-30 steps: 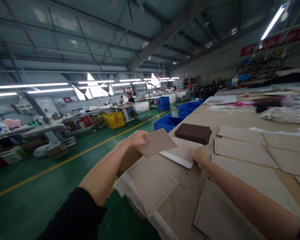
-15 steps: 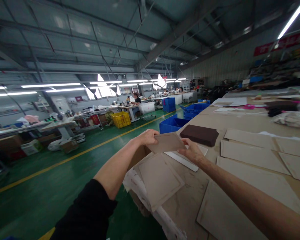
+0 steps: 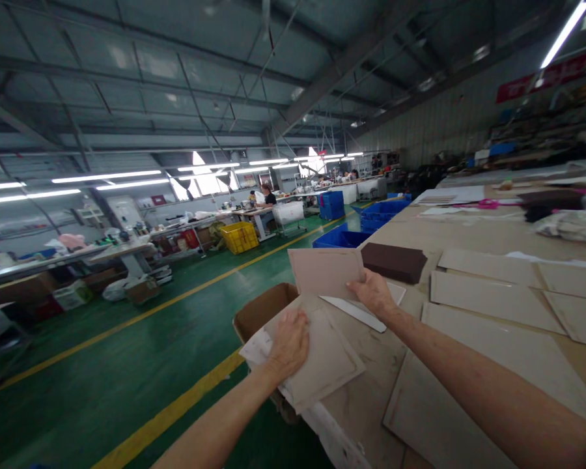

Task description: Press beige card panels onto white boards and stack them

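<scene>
My right hand (image 3: 374, 291) grips the right edge of a beige rectangular board (image 3: 325, 268), holding it raised and tilted above the table corner. My left hand (image 3: 290, 342) rests on another beige board (image 3: 329, 358), its fingers laid over the surface. That lower board lies at the table's corner, partly over white crumpled material (image 3: 258, 345). Just beyond the right hand sits a stack of dark brown sheets (image 3: 393, 262). A white strip (image 3: 354, 314) lies between the raised board and the table.
Further beige boards (image 3: 493, 299) cover the table's right side. Beside the corner, low down, stands an open brown cardboard box (image 3: 261, 312). Blue crates (image 3: 342, 237) stand along the table's far left edge. A person (image 3: 268, 197) sits at a distant workbench.
My left hand has let go of the raised board and come down onto the lower board. The right hand keeps hold, and the raised board now stands more upright.
</scene>
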A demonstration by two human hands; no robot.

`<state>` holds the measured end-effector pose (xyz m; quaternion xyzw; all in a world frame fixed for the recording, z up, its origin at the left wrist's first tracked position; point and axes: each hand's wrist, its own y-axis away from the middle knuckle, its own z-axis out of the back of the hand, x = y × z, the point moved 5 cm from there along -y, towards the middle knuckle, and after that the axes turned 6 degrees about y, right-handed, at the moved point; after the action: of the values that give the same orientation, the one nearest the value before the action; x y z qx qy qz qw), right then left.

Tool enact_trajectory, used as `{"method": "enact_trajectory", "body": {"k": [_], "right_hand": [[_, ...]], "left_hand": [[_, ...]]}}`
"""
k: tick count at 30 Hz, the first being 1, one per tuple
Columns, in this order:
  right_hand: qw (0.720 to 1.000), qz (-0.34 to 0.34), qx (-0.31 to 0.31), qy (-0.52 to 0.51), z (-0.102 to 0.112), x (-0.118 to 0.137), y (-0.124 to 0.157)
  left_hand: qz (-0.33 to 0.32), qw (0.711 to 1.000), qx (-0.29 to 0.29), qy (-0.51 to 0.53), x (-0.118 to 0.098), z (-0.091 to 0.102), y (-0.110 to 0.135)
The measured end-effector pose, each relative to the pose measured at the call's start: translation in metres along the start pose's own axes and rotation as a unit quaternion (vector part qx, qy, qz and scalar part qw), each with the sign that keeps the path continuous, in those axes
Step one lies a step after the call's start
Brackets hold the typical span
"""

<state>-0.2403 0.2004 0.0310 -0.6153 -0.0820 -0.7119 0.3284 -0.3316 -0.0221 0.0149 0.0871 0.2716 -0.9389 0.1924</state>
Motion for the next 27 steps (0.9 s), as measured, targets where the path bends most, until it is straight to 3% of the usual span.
{"method": "enact_trajectory", "body": {"k": [2, 4, 8, 12, 15, 17, 20, 23, 27], "right_hand": [[0.999, -0.017, -0.009, -0.034, 0.004, 0.007, 0.005], [0.996, -0.036, -0.012, -0.075, 0.013, 0.015, 0.013], [0.984, -0.063, -0.02, -0.165, 0.051, 0.026, 0.035], [0.969, -0.076, -0.051, -0.229, 0.095, 0.033, 0.068], [0.964, -0.089, -0.06, -0.243, 0.117, 0.041, 0.097], [0.964, -0.092, -0.054, -0.243, 0.128, 0.052, 0.116], [0.968, -0.072, -0.034, -0.237, 0.148, 0.074, 0.143], [0.975, -0.038, -0.035, -0.215, 0.182, 0.093, 0.17], [0.986, 0.006, -0.091, -0.141, 0.245, 0.096, 0.201]], "left_hand": [[-0.003, 1.0, 0.017, 0.008, 0.009, -0.013, 0.014], [-0.002, 1.0, -0.004, 0.012, 0.013, -0.015, 0.018], [0.001, 0.994, -0.113, 0.01, -0.002, 0.006, 0.013], [-0.041, 0.981, -0.19, 0.014, -0.058, 0.022, 0.005], [-0.152, 0.973, -0.17, 0.041, -0.12, 0.023, -0.006], [-0.17, 0.966, -0.151, 0.123, -0.151, 0.024, -0.015], [-0.132, 0.949, -0.144, 0.249, -0.177, 0.028, -0.029], [-0.092, 0.923, -0.167, 0.334, -0.188, 0.032, -0.041], [0.022, 0.839, -0.172, 0.515, -0.203, 0.023, -0.045]]}}
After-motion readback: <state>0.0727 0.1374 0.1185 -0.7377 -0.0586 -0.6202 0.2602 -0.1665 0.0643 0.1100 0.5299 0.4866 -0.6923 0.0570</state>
